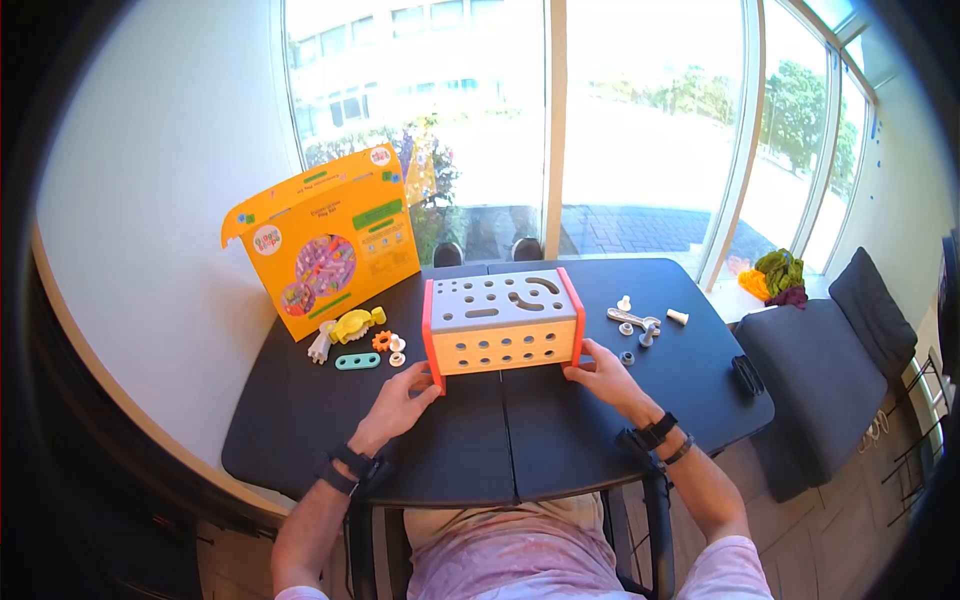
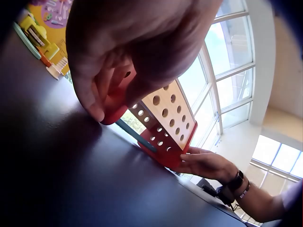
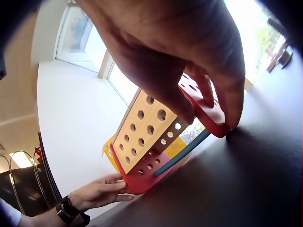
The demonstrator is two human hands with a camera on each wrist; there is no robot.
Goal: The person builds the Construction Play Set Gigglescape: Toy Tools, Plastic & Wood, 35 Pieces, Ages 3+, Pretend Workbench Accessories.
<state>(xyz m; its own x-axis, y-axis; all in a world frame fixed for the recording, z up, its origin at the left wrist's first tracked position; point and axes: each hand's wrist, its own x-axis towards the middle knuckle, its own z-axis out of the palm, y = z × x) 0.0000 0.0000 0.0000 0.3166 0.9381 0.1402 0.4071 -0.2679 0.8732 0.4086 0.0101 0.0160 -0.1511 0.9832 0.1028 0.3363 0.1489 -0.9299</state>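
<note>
A toy workbench [image 1: 505,326] stands upright on the black table, with a grey top cut with holes and slots, a pale wooden front panel with rows of round holes, and red end panels. My left hand [image 1: 402,400] grips the lower part of the left red end panel [image 1: 430,335]. At the other side, my right hand [image 1: 605,380] holds the bottom of the right red end panel [image 1: 577,325], fingers and thumb around its edge. Low between the ends runs a teal rod [image 3: 184,153], seen in both wrist views.
Left of the workbench lie a yellow toy piece [image 1: 352,325], a teal strip with holes [image 1: 358,362] and an orange gear [image 1: 382,341]. An orange box [image 1: 330,240] stands behind them. A grey toy wrench [image 1: 632,320] and several pegs lie right, near a black item [image 1: 746,376].
</note>
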